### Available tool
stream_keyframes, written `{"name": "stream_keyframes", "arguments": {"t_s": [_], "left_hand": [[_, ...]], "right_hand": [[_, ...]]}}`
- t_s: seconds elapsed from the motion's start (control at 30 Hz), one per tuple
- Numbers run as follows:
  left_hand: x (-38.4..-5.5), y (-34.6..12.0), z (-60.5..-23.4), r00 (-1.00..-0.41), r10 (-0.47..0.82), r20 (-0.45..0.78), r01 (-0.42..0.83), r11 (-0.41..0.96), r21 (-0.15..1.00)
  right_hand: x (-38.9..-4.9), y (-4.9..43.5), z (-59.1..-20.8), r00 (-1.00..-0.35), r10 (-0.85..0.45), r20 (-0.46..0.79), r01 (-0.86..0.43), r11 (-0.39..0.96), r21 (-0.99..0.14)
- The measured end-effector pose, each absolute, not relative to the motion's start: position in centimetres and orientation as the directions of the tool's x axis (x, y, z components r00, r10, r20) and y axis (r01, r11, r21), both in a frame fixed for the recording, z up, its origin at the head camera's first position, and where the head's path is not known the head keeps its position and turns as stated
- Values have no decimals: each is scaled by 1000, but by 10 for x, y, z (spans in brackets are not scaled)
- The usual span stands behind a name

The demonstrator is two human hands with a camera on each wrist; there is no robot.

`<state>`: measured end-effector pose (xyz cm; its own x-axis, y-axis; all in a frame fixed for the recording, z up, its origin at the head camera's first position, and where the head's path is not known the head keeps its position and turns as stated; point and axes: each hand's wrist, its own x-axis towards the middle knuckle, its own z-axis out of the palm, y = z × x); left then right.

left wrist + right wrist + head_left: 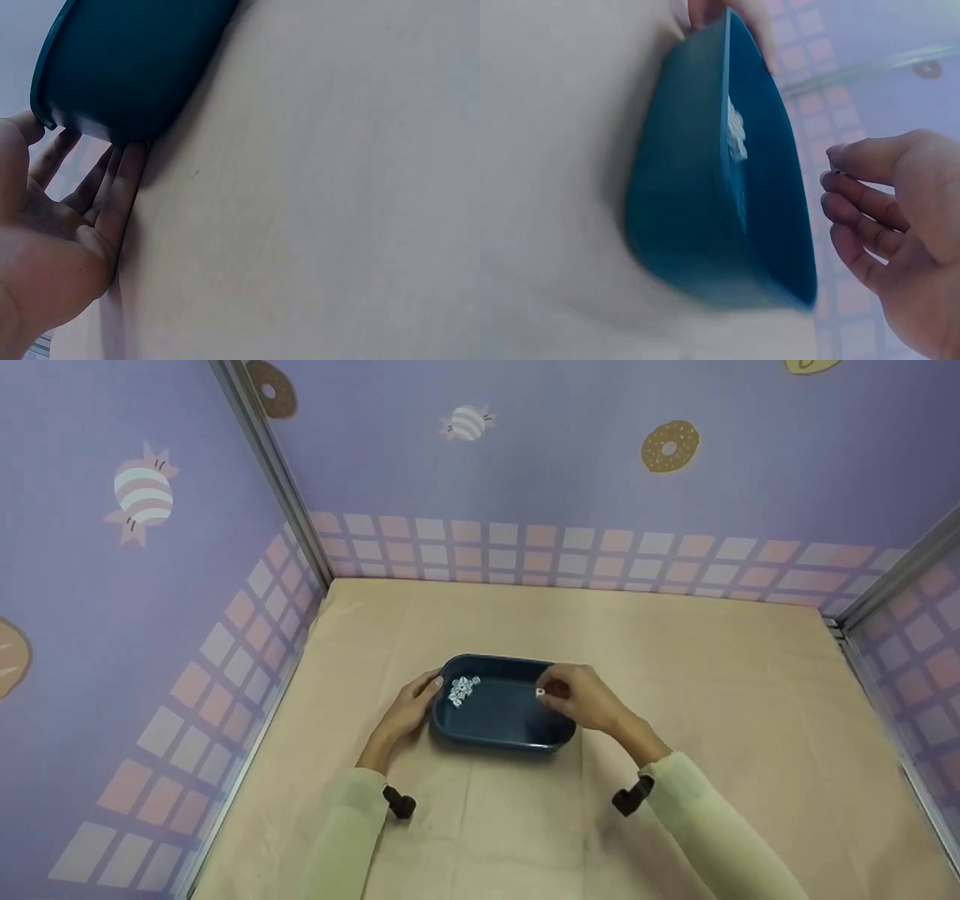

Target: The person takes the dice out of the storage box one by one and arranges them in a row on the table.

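A dark blue tray point(510, 712) with rounded corners and raised walls lies on the cloth. My left hand point(411, 706) holds its left end; in the left wrist view the thumb is at the rim and the fingers point(124, 184) lie against the outer wall. Over the tray's right end, my right hand point(581, 699) pinches a small white piece point(540, 692) with a dark mark between thumb and index finger. Inside the tray at the left sits a little heap of similar white pieces point(461, 690) with dark marks, also visible as a pale heap point(736, 133) in the right wrist view.
A beige cloth point(517, 825) with fold lines covers the table. Purple walls point(555, 472) with checks and sweets printed on them enclose the back and sides, joined by metal posts point(281, 472) at the corners. Black wrist mounts point(634, 795) sit at both sleeves.
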<state>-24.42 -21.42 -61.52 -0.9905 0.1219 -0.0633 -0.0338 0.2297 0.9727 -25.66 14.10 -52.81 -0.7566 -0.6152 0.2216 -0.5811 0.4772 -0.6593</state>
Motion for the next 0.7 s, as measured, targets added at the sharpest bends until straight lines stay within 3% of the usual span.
{"name": "stream_keyframes", "arguments": {"t_s": [0.33,0.7], "left_hand": [[-244,-214,-613,-989,135,-66,-35,220,975],[-243,-214,-614,-989,120,-80,-50,236,971]], "right_hand": [[-252,222,-561,-842,-460,282,-524,571,-632],[-237,259,-601,-926,-327,189,-365,647,-670]]}}
